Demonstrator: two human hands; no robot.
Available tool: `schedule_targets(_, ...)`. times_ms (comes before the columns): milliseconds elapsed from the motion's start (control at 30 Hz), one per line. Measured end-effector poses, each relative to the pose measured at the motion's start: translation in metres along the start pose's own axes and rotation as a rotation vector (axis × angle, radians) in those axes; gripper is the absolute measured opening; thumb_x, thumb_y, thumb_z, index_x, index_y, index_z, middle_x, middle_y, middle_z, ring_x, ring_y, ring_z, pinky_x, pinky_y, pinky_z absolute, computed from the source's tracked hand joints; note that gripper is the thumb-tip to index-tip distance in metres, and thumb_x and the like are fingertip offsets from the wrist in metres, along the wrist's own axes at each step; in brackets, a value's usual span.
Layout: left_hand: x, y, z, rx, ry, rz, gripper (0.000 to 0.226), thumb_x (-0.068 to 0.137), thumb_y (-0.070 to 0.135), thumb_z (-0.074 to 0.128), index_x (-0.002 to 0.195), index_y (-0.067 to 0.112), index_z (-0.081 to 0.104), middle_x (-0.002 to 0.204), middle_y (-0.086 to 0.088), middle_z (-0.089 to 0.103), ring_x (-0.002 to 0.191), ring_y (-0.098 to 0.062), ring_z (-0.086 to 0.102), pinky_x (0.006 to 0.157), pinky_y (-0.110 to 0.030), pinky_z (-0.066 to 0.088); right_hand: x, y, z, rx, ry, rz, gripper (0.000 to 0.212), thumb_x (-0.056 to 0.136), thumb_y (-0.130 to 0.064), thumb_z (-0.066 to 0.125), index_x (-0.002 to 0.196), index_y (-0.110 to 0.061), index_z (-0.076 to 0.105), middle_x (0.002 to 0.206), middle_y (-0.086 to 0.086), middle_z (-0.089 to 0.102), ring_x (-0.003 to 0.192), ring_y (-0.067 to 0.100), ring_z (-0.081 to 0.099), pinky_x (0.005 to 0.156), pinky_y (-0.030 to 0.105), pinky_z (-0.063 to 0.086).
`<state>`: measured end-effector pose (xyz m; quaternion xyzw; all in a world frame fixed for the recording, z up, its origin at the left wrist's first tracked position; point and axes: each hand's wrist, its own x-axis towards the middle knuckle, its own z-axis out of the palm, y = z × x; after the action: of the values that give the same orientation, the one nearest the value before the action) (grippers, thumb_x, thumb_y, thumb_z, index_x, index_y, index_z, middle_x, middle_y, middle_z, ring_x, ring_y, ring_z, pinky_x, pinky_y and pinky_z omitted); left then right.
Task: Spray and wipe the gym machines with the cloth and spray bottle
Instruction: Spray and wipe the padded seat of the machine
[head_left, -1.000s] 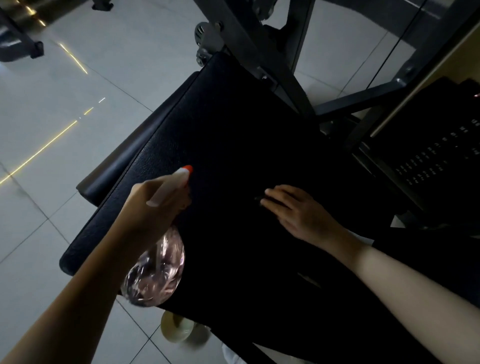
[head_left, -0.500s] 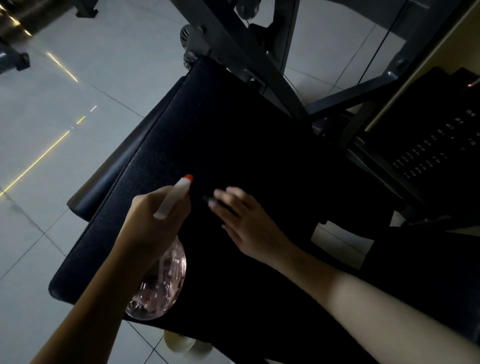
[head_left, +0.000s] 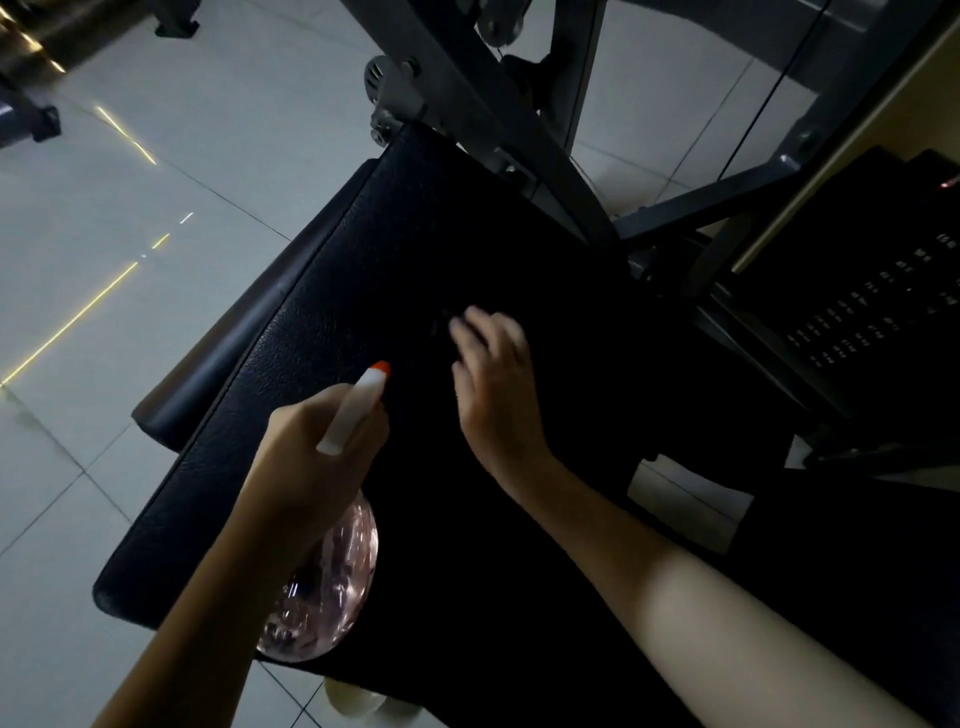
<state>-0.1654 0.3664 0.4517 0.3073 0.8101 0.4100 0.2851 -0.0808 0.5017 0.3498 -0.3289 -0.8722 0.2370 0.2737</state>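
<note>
1. Pale tiled floor (head_left: 156, 312); black padded machine seat (head_left: 363, 260).
2. Left hand (head_left: 311, 457) grips clear pinkish plastic spray bottle (head_left: 327, 587) by its neck, over seat; probably light, slick.
3. Right hand (head_left: 493, 374) flat on seat; cloth indiscernible.

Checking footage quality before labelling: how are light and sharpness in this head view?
Head view: dim overall, the black pad nearly featureless; right hand motion-blurred; yellow glare streaks on the floor; wide-angle bending toward the edges.
</note>
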Motion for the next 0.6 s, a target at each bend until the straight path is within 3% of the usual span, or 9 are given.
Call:
schedule_targets(100, 0.002, -0.002, -0.002, -0.039, -0.002, -0.014, 0.064, 0.072, 0.064, 0.052, 0.071, 0.000, 0.058, 0.057, -0.007, 0.053, 0.050, -0.023, 0.046, 0.051, -0.035, 0.036, -0.021, 0.034, -0.027, -0.016, -0.296, -0.463, 0.042, 0.091, -0.017, 0.044, 0.132, -0.009, 0.049, 0.138, 0.009, 0.046, 0.129, 0.028, 0.038, 0.108, 0.035, 0.033)
schedule_targets(200, 0.007, -0.003, -0.008, -0.164, -0.020, -0.064, 0.067, 0.071, 0.069, 0.058, 0.074, 0.003, 0.061, 0.061, -0.012, 0.055, 0.056, -0.024, 0.049, 0.056, -0.038, 0.035, -0.014, 0.071, -0.048, -0.058, -0.374, -0.562, 0.039, 0.093, -0.023, 0.045, 0.131, -0.013, 0.052, 0.139, 0.006, 0.046, 0.132, 0.026, 0.036, 0.108, 0.033, 0.030)
schedule_targets(333, 0.024, 0.015, -0.007, -0.237, 0.038, -0.042, 0.063, 0.073, 0.067, 0.057, 0.071, 0.004, 0.059, 0.068, -0.020, 0.056, 0.063, -0.026, 0.052, 0.059, -0.036, 0.039, 0.010, 0.093, -0.054, -0.148, -0.211, -0.412, 0.040, 0.091, -0.024, 0.045, 0.130, -0.019, 0.048, 0.137, 0.009, 0.049, 0.128, 0.028, 0.038, 0.104, 0.042, 0.035)
schedule_targets(467, 0.036, 0.027, 0.004, -0.227, 0.015, 0.016, 0.061, 0.081, 0.062, 0.055, 0.064, 0.004, 0.052, 0.064, -0.015, 0.049, 0.059, -0.024, 0.043, 0.058, -0.040, 0.032, 0.023, 0.070, -0.042, 0.013, 0.067, 0.308, 0.043, 0.093, -0.017, 0.047, 0.137, -0.013, 0.048, 0.149, 0.012, 0.035, 0.134, 0.033, 0.032, 0.110, 0.043, 0.029)
schedule_targets(500, 0.037, 0.026, 0.005, -0.218, 0.015, 0.021, 0.061, 0.082, 0.062, 0.055, 0.064, 0.004, 0.051, 0.064, -0.014, 0.049, 0.059, -0.024, 0.042, 0.058, -0.041, 0.032, 0.021, 0.058, -0.037, 0.027, 0.091, 0.391, 0.044, 0.094, -0.015, 0.048, 0.138, -0.012, 0.046, 0.151, 0.012, 0.032, 0.136, 0.032, 0.029, 0.111, 0.041, 0.026)
schedule_targets(533, 0.038, 0.025, 0.007, -0.202, 0.018, 0.028, 0.062, 0.082, 0.062, 0.054, 0.066, 0.002, 0.051, 0.064, -0.016, 0.049, 0.059, -0.024, 0.042, 0.058, -0.042, 0.033, 0.017, 0.049, -0.032, 0.006, 0.072, 0.373, 0.046, 0.094, -0.015, 0.048, 0.139, -0.013, 0.044, 0.152, 0.011, 0.030, 0.137, 0.032, 0.026, 0.110, 0.039, 0.026)
schedule_targets(600, 0.039, 0.024, 0.008, -0.191, 0.024, 0.029, 0.068, 0.081, 0.063, 0.054, 0.070, -0.004, 0.052, 0.064, -0.016, 0.050, 0.059, -0.023, 0.043, 0.058, -0.041, 0.033, -0.002, 0.042, -0.030, 0.010, -0.046, 0.164, 0.047, 0.094, -0.018, 0.045, 0.141, -0.017, 0.040, 0.151, 0.007, 0.030, 0.138, 0.029, 0.024, 0.108, 0.038, 0.030)
